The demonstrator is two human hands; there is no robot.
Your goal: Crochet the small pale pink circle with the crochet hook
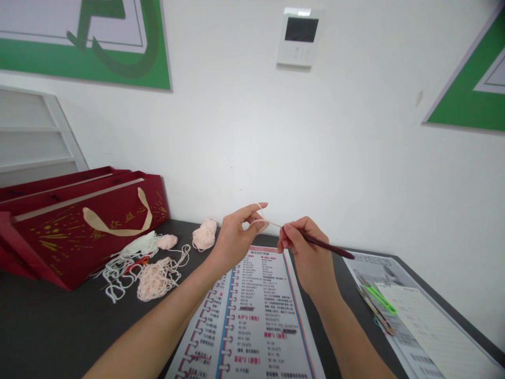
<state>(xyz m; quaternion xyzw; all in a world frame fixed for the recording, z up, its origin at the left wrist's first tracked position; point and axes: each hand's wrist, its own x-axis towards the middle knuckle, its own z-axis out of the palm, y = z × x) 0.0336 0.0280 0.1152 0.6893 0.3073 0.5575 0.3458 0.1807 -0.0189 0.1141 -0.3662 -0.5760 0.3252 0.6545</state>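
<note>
My left hand (pixel 235 231) is raised over the printed pages, thumb and a finger pinched together on pale yarn (pixel 261 211). A strand loops over its raised index finger. In my right hand (pixel 306 247) is a crochet hook (pixel 330 246) with a dark red handle, held like a pen. Its thin metal shaft points left and meets the yarn at my left fingertips; the hook's tip is too small to make out. Under both hands lies a spiral-bound booklet (pixel 268 295) of printed rows. Behind my left hand sits a pale pink yarn ball (pixel 204 235).
Red gift bags (pixel 90 221) stand at the left on the dark table (pixel 79 326). Before them lie loose pink yarn (pixel 155 279) and white yarn (pixel 138 246). At the right, a bright green tool (pixel 379 298) and scissors-like metal tool (pixel 374 310) rest on papers (pixel 434 326).
</note>
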